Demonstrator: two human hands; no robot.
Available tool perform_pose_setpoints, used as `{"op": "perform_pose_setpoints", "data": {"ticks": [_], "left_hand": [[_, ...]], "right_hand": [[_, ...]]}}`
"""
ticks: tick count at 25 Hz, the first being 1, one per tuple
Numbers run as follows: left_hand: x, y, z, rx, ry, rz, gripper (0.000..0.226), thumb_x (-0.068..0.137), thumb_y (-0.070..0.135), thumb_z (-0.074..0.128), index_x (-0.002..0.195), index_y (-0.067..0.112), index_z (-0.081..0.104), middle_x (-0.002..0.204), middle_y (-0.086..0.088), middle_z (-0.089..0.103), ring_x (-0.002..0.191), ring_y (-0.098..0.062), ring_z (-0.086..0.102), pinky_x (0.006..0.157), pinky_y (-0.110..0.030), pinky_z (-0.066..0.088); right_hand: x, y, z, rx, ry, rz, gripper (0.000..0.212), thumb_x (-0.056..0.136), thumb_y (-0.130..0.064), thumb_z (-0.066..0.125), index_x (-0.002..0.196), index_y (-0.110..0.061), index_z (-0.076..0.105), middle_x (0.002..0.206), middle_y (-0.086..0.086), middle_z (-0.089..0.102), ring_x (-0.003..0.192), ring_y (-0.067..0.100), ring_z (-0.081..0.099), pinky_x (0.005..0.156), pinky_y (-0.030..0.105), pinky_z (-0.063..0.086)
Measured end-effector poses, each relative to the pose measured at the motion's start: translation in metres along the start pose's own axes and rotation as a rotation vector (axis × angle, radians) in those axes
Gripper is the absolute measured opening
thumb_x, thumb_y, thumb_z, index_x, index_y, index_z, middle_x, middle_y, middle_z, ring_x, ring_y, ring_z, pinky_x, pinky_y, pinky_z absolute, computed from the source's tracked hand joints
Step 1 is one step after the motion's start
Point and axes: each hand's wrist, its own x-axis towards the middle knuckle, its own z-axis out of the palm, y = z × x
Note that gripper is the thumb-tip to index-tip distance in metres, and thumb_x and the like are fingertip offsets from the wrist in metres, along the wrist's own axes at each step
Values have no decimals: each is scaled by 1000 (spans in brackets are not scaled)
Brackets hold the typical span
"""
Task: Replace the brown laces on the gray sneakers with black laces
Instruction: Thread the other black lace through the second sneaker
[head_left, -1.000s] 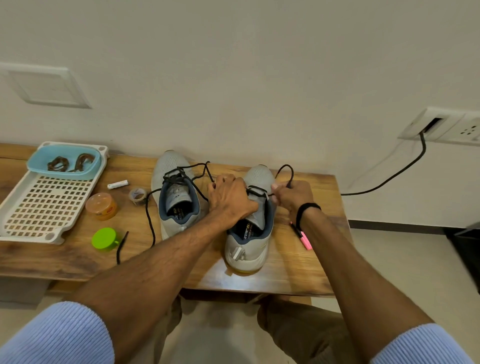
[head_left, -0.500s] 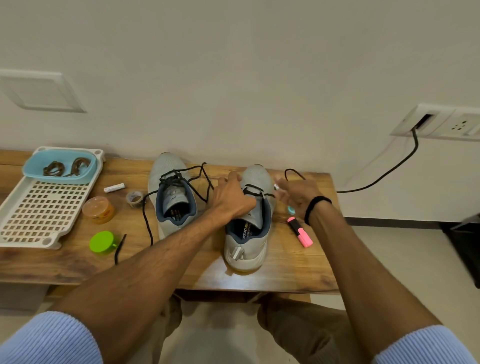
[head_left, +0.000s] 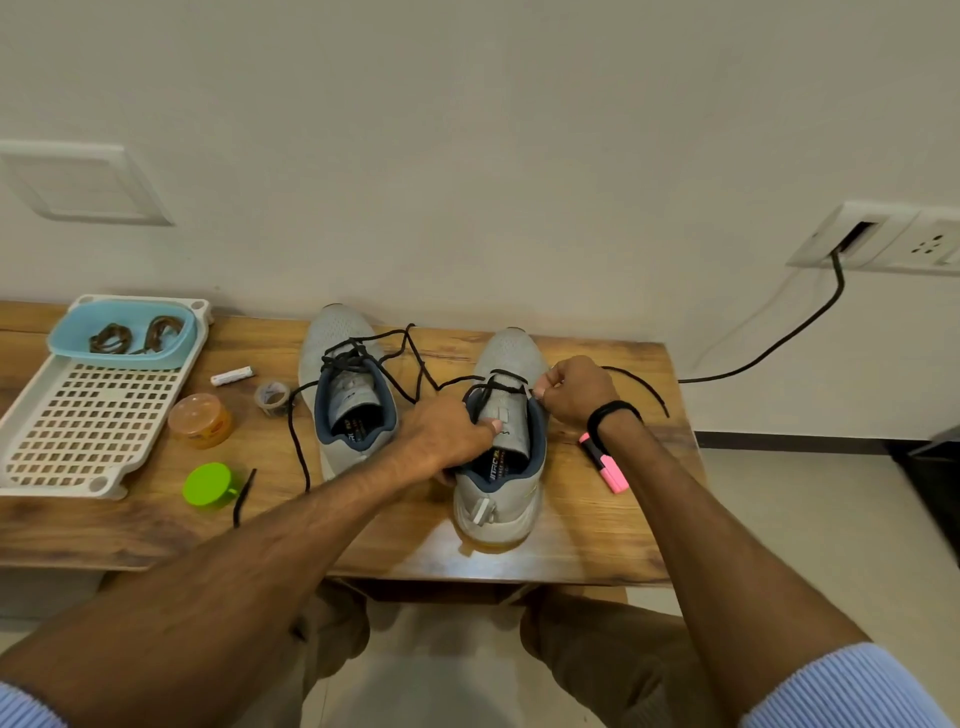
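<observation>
my left hand (head_left: 447, 439) grips the padded collar of the gray mesh sneaker (head_left: 511, 358); my right hand (head_left: 579, 389) seems to pinch the thin black lace (head_left: 500, 387).

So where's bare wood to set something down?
Bare: the front strip below the white tray and green lid, and the front-right corner past the pink highlighter. Crowded: between tray and left sneaker, with jar, tape, loose black lace.
</observation>
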Motion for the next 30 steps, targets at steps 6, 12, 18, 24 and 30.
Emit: {"op": "perform_pose_setpoints", "data": {"ticks": [6,12,18,24,30], "left_hand": [[-6,-2,8,4,163,43,35,92,42,63,103,9,55,84,-4,62,78,-23,63,61,-30,45],[-17,8,0,307,519,236,41,101,50,40,113,11,47,97,-9,65,86,-29,66,59,-35,40],[-5,5,4,108,358,379,67,89,39,69,143,22,34,115,-12,51,96,-26,58,75,-37,52],[3,-4,5,195,247,162,14,94,19,56,82,13,52,84,-7,57,83,-27,61,66,-32,44],[-1,0,0,187,218,122,30,89,19,62,67,16,42,81,-6,52,76,-23,52,68,-30,46]], "right_hand": [[0,-5,3,-149,126,-28,17,91,-16,57,83,-5,65,87,11,69,87,30,63,73,32,47],[1,-6,7,-173,108,-40,16,91,-15,57,97,-6,68,99,11,70,96,31,63,78,34,48],[-2,-6,4,-144,53,-12,20,93,-14,53,75,-8,58,77,7,61,81,28,57,66,31,41],[-2,-2,3,-205,83,35,19,96,-21,53,88,-6,62,97,15,67,95,34,62,68,32,40],[-6,29,-31,-137,459,338,15,97,-8,49,110,-5,55,107,18,61,100,30,58,87,27,49]]}}
